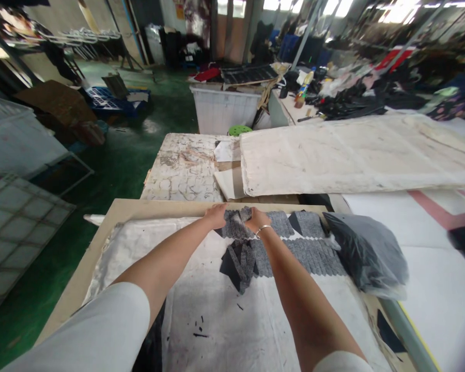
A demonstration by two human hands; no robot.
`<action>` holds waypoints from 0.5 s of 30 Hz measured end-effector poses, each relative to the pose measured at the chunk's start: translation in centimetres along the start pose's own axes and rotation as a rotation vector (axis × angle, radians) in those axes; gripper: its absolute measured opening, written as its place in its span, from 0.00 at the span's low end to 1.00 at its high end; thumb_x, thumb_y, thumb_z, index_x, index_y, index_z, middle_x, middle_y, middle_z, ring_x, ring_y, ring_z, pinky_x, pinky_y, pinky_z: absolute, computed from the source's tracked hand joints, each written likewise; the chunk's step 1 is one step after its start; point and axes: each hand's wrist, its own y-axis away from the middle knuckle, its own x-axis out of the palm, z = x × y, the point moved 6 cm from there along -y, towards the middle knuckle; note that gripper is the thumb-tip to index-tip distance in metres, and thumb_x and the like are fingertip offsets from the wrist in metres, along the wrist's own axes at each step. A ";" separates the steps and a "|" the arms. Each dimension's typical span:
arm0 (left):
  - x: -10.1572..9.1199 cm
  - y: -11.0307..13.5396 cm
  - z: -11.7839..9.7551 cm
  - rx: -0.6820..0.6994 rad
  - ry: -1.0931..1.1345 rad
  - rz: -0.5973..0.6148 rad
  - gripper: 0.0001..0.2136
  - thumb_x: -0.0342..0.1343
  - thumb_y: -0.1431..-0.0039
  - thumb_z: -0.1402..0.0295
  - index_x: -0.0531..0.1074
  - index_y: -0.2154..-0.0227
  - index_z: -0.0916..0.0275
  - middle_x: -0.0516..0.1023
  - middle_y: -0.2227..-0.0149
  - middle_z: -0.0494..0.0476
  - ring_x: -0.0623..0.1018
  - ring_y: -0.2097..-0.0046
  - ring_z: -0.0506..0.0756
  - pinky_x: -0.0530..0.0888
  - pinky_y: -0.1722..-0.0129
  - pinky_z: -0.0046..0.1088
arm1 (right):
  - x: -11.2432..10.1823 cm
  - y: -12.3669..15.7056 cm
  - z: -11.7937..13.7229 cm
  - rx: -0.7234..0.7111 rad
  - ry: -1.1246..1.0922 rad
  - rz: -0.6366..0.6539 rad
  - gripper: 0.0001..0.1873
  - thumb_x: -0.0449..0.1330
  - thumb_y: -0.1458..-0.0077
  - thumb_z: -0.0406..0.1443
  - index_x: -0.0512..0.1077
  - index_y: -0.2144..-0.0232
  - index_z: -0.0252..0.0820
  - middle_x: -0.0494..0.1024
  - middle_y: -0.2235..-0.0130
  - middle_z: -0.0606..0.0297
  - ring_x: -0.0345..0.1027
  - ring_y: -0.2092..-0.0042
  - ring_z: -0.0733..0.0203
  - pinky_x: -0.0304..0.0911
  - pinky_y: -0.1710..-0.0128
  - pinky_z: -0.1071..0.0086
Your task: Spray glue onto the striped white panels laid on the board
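Both my arms reach forward over a board covered with white sheeting [217,305]. My left hand [216,214] and my right hand [256,219] meet at the far edge, both closed on a bundle of grey fabric pieces [234,225]. More grey cut pieces [306,253] lie in rows to the right of my hands, and a stack of them [238,261] stands just below my wrists. A bracelet sits on my right wrist.
A dark grey plastic bag [368,253] lies at the right of the pieces. Beyond is a worn table [184,170] with large cream sheets [352,155]. A white crate [225,108], green floor [120,165] and wire racks [15,227] are at the left.
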 end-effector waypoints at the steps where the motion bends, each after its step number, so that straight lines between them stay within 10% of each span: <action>1: 0.0 -0.3 -0.2 0.019 0.002 0.011 0.40 0.57 0.59 0.77 0.57 0.38 0.60 0.67 0.41 0.64 0.66 0.40 0.66 0.67 0.45 0.43 | 0.0 0.4 0.3 -0.046 -0.019 0.006 0.14 0.60 0.39 0.39 0.71 0.54 0.38 0.75 0.55 0.60 0.71 0.53 0.56 0.66 0.51 0.55; 11: -3.2 2.3 -0.9 0.322 0.215 0.096 0.07 0.56 0.57 0.74 0.77 0.73 0.66 0.78 0.70 0.52 0.75 0.63 0.54 0.70 0.60 0.26 | -1.2 3.0 -1.2 -0.225 -0.603 0.134 0.06 0.64 0.44 0.34 0.72 0.66 0.35 0.75 0.70 0.70 0.71 0.69 0.65 0.68 0.65 0.68; 15: -5.3 4.2 -0.1 0.307 0.400 0.179 0.08 0.54 0.55 0.70 0.76 0.72 0.67 0.74 0.75 0.49 0.72 0.70 0.51 0.67 0.70 0.23 | -2.3 3.3 -0.9 -0.246 -0.895 0.189 0.10 0.65 0.47 0.36 0.71 0.66 0.35 0.76 0.69 0.68 0.71 0.69 0.66 0.68 0.65 0.68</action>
